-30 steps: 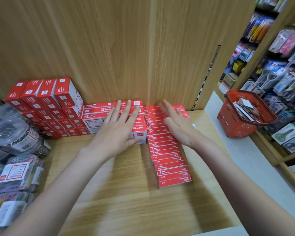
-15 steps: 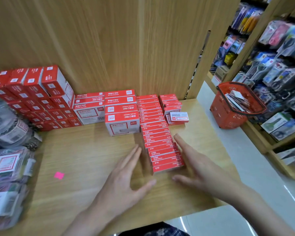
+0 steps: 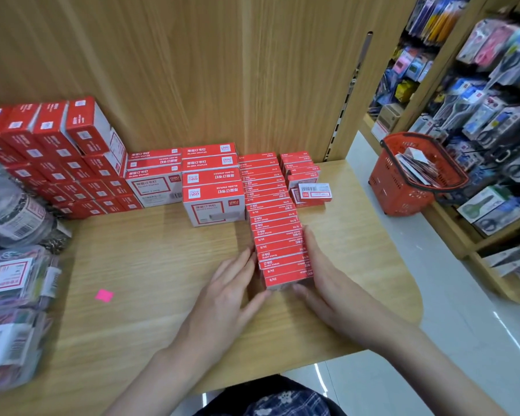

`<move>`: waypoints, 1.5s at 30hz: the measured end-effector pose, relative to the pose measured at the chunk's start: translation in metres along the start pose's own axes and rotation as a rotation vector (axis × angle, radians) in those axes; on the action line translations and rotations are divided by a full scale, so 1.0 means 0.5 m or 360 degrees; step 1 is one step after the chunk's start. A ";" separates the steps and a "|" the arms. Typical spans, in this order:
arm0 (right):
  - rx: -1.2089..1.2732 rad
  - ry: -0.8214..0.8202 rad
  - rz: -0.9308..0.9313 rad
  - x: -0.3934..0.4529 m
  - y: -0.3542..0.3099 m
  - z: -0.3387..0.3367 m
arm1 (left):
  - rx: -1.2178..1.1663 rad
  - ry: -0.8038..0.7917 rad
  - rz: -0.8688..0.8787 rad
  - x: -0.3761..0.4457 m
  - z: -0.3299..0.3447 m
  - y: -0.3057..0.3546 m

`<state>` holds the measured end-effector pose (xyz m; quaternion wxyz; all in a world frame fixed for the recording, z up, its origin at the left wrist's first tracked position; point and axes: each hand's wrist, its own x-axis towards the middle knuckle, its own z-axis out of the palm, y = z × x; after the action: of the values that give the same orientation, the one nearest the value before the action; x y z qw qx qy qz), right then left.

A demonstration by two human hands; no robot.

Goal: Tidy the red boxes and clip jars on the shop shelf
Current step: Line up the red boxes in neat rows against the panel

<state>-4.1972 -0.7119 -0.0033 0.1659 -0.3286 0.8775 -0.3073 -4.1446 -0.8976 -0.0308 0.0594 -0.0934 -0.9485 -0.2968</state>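
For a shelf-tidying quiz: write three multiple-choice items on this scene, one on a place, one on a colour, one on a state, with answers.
1. Where is the shopping basket?
A. on the floor right of the shelf
B. on the shelf
C. in a hand

2. What colour is the small paper scrap on the shelf?
A. green
B. pink
C. white

3. How are the hands at the row of thin red boxes?
A. fists
B. gripping a jar
C. flat against its near end

Answers:
1. A, it stands beside the shelf.
2. B, it is bright pink.
3. C, left hand and right hand flank the row with straight fingers.
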 end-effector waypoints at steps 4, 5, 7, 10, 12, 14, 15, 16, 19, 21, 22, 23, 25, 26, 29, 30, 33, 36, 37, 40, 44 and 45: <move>0.0201 -0.0024 0.0081 0.002 -0.004 -0.006 | 0.0104 -0.0010 -0.0019 0.000 -0.006 -0.008; 0.0346 0.0006 0.0111 0.004 -0.012 -0.014 | 0.0115 0.0008 -0.0036 0.000 -0.008 -0.010; 0.0691 0.0081 0.0124 0.010 -0.031 -0.032 | 0.0103 0.0024 -0.0048 -0.004 -0.012 -0.013; 0.0964 0.0180 0.0096 0.037 -0.052 -0.050 | 0.0023 0.0031 -0.0087 -0.007 -0.013 -0.020; 0.1041 0.0225 0.0120 0.057 -0.059 -0.053 | -0.0020 0.0057 -0.0107 -0.002 -0.012 -0.017; 0.1058 0.0239 0.0136 0.070 -0.060 -0.049 | -0.0022 -0.0061 -0.0145 0.011 -0.017 -0.007; 0.1057 0.0241 0.0143 0.074 -0.060 -0.047 | 0.0004 -0.0120 -0.0155 0.019 -0.018 -0.003; 0.1060 0.0243 0.0141 0.077 -0.061 -0.046 | 0.0016 -0.0136 -0.0147 0.027 -0.018 -0.001; 0.1081 0.0253 0.0114 0.079 -0.066 -0.042 | -0.0032 -0.0074 -0.0090 0.042 -0.013 -0.006; 0.1077 0.0265 0.0098 0.081 -0.066 -0.039 | -0.0040 -0.0063 -0.0071 0.042 -0.012 -0.010; 0.1076 0.0269 0.0092 0.081 -0.066 -0.038 | -0.0043 -0.0054 -0.0059 0.041 -0.012 -0.012; 0.1073 0.0276 0.0094 0.082 -0.065 -0.036 | -0.0045 -0.0049 -0.0048 0.038 -0.012 -0.013; 0.1053 0.0287 0.0096 0.082 -0.062 -0.033 | -0.0059 -0.0044 -0.0029 0.035 -0.013 -0.014; 0.1036 0.0295 0.0094 0.083 -0.060 -0.031 | -0.0068 -0.0037 -0.0022 0.035 -0.013 -0.014; 0.1011 0.0322 0.0110 0.085 -0.053 -0.022 | -0.0065 -0.0039 -0.0029 0.040 -0.010 -0.016; 0.1019 0.0337 0.0123 0.086 -0.051 -0.020 | -0.0068 -0.0053 -0.0034 0.041 -0.008 -0.017; 0.1077 0.0403 0.0133 0.085 -0.047 -0.023 | -0.0066 -0.0124 -0.0031 0.038 -0.011 -0.026; 0.1068 0.0484 0.0132 0.091 -0.040 -0.028 | -0.0097 -0.0138 -0.0077 0.024 -0.025 -0.038; 0.1065 0.0518 0.0130 0.094 -0.040 -0.027 | -0.0122 -0.0110 -0.0079 0.019 -0.031 -0.039; 0.1040 0.0678 0.0090 0.107 -0.033 -0.026 | -0.0114 0.0075 0.0012 0.007 -0.052 -0.036; 0.0825 0.0866 0.0098 0.122 -0.003 -0.056 | -0.0067 0.0495 0.0143 0.025 -0.098 -0.023; 0.0776 0.0891 0.0100 0.125 0.008 -0.064 | -0.0027 0.0560 0.0174 0.039 -0.109 -0.016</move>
<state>-4.2606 -0.7380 0.0129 0.0022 -0.1557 0.7996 -0.5800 -4.1621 -0.9325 0.0126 0.2397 -0.0919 -0.9144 -0.3129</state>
